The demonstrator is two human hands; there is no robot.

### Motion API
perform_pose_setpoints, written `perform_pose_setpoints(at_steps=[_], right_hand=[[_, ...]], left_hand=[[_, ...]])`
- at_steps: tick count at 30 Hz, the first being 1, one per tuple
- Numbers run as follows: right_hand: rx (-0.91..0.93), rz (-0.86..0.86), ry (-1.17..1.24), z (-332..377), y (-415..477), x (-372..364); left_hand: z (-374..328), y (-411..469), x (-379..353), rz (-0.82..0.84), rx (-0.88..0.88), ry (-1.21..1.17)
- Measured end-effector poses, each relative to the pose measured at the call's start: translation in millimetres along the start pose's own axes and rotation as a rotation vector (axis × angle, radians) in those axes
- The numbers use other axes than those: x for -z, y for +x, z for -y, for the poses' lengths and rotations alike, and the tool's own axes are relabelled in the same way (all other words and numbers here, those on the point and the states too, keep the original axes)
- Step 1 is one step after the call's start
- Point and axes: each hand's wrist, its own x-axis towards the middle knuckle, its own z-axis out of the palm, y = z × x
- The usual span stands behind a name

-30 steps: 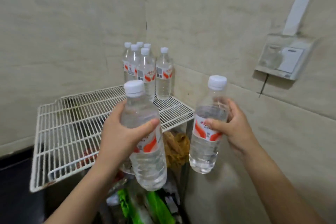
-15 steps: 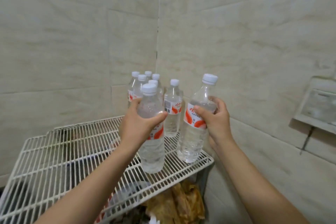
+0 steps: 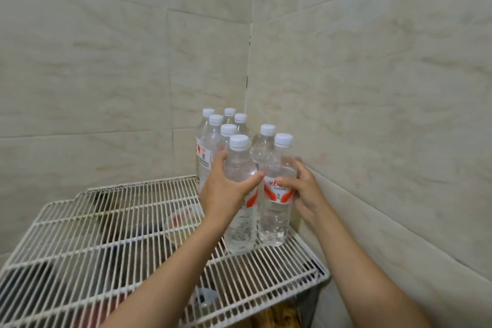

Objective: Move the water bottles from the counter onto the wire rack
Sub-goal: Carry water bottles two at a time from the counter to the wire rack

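1. My left hand [image 3: 226, 192] is wrapping around the middle of a clear water bottle [image 3: 241, 231], with my thumb across the front and my fingers curling behind it.
2. My right hand [image 3: 306, 194] is gripping a second water bottle [image 3: 275, 217] at its red-and-white label, fingers curling round the far side.
3. Both bottles are standing upright, side by side and touching, their bases sitting on the white wire rack [image 3: 106, 234] near its right edge.
4. Six more capped bottles [image 3: 210, 141] are clustering just behind them on the rack, in the corner of the tiled walls [image 3: 372, 88].
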Motion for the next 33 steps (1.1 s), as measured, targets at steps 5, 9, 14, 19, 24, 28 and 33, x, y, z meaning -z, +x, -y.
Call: perform_pose_setpoints(at_steps=[5, 9, 14, 19, 24, 28, 33], right_hand=[[-0.047, 0.141, 0.068, -4, 16, 11], [-0.064, 0.177, 0.068, -10, 10, 19], [-0.027, -0.021, -0.065, -16, -24, 14], [0.042, -0.236, -0.815, -50, -94, 0], [0.248, -0.071, -1.328, -89, -124, 5], [0.311, -0.089, -1.366, -100, -132, 3], [0.386, 0.017, -1.32, -108, -161, -39]], left_hand=[[3, -3, -6, 0.001, -0.065, 0.172], [3, 1, -9, -0.005, -0.023, 0.187], [3, -5, -14, -0.018, -0.034, 0.24], [16, -43, 4, 0.093, -0.017, 0.278], [40, -119, 37, 0.051, 0.085, 0.726], [56, -166, 61, -0.028, -0.01, 0.964], [73, -223, 104, -0.145, 0.088, 1.035]])
